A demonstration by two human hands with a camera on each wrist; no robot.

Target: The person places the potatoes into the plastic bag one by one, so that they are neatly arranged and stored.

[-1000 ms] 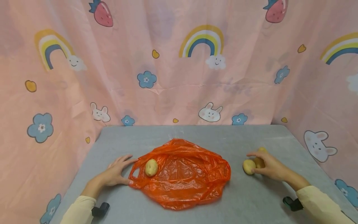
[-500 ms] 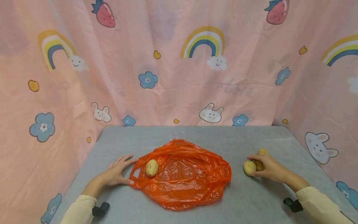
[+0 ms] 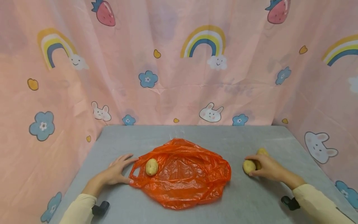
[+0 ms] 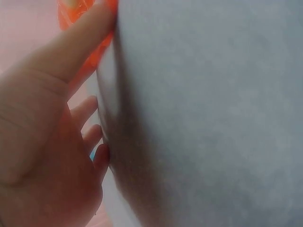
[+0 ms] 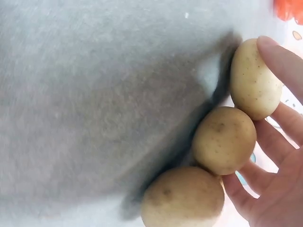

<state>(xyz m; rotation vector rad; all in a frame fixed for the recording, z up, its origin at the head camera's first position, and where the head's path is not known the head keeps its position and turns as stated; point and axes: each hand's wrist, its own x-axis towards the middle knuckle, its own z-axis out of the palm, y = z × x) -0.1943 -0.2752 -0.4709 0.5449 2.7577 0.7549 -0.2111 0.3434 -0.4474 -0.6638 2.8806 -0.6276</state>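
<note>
Watching this remotely: pink curtain [image 3: 173, 96] hangs behind the orange bag [image 3: 184, 186], gray table [image 3: 223, 137] runs under it, and the bag itself lies spread out. Left hand [image 3: 117, 171] is at the bag's left end, fingers loose and apart, thumb and forefinger just touching the edge, no change there. Right hand [image 3: 267, 167] is off to the bag's right, and that's the news: thumb and forefinger have come further over the nearest potato [image 5: 255, 78] and now seem to pinch it, so I'd say that's the one being worked on. Lifted or not, I can't tell. Loose potato [image 3: 152, 167] lies on the bag's left part. Head view half hides the others from me; the right wrist view shows middle potato [image 5: 224, 141] and far potato [image 5: 183, 201] in a row leading away from the bag
</note>
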